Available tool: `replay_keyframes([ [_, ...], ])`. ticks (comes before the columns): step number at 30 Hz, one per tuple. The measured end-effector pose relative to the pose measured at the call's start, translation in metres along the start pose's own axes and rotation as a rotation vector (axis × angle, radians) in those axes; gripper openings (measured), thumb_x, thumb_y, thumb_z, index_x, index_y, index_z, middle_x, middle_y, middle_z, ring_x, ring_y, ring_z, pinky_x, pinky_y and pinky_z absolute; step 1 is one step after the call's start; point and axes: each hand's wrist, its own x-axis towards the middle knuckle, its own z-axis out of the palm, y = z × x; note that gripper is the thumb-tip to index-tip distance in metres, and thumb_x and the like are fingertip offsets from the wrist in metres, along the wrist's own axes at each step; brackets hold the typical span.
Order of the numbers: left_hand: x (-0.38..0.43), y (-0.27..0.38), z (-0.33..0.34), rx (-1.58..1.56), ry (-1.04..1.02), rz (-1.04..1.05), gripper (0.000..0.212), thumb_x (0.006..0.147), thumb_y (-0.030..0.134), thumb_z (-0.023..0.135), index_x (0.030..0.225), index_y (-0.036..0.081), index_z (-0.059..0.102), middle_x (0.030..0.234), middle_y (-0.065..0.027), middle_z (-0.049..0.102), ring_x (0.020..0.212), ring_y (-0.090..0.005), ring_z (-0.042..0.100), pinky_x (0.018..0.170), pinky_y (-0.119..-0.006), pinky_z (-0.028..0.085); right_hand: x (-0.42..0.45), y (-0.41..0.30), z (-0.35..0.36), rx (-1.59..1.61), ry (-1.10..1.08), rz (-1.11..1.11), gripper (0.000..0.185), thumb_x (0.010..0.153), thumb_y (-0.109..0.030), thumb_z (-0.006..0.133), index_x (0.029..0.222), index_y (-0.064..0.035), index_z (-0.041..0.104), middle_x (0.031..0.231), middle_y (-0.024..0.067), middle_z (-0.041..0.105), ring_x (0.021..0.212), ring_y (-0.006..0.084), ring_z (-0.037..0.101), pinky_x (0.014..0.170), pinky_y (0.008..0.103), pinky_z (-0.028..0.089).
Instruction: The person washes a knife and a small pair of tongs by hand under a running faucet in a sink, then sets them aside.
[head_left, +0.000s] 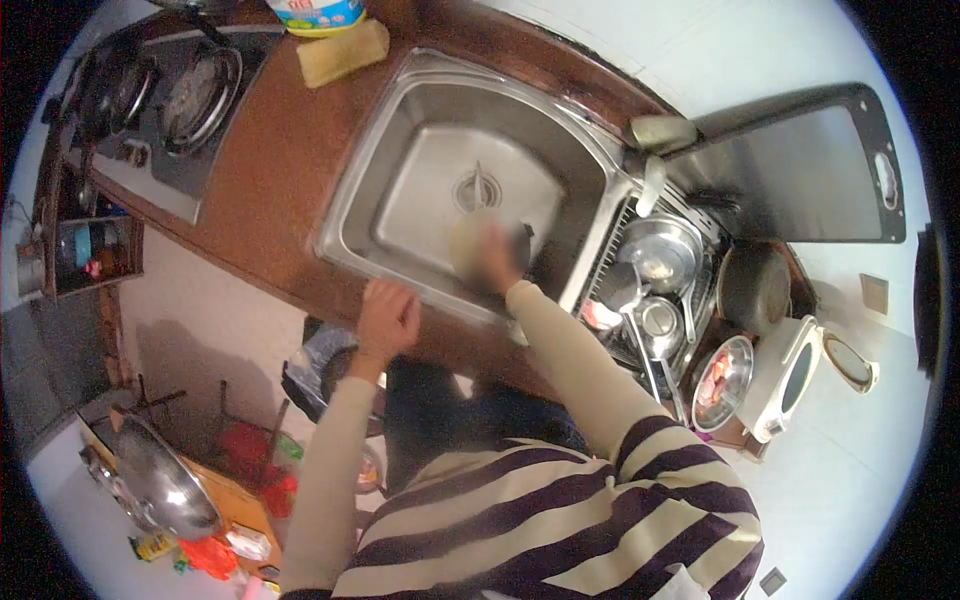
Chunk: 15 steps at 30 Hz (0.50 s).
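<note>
My right hand (498, 259) reaches over the near right part of the stainless steel sink (442, 161). A pale yellowish thing (466, 244) and a dark thing (523, 241) lie against this hand. A blur covers the spot, so I cannot tell what they are or how the fingers grip. Beyond the hand, the drain (478, 192) has a slim light-coloured piece lying across it. My left hand (386, 316) is at the counter's front edge, left of the sink's near corner. Its fingers are curled in, with nothing seen in them.
A dish rack (622, 217) with metal pots and ladles adjoins the sink's right side. Behind it leans a large cutting board (810, 172). A folded yellow cloth (343, 54) lies on the brown counter (277, 142). The stove (169, 169) is at left, and a bin (337, 375) stands below.
</note>
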Motion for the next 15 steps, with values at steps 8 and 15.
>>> replay_keyframes([
  [8,-0.01,-0.007,-0.013,-0.085,-0.103,-0.066,0.012,0.065,0.01,0.056,0.075,0.004,0.052,0.081,-0.0116,0.052,0.08,-0.0296,0.049,0.079,-0.043,0.036,0.017,-0.06,-0.031,0.076,-0.053,0.219,0.037,0.069,-0.019,0.05,0.101,0.0003,0.055,0.099,0.0169,0.056,0.11,0.0269,0.041,0.094,0.0364,0.031],
  [15,0.0,-0.029,-0.008,-0.142,-0.166,-0.051,0.012,0.07,0.011,0.057,0.078,0.002,0.056,0.081,-0.0111,0.056,0.081,-0.0286,0.052,0.077,-0.04,0.039,0.026,-0.063,-0.05,1.046,-0.063,0.473,0.036,0.072,-0.02,0.054,0.104,-0.0033,0.049,0.102,0.0137,0.052,0.096,0.0262,0.049,0.081,0.0356,0.041],
])
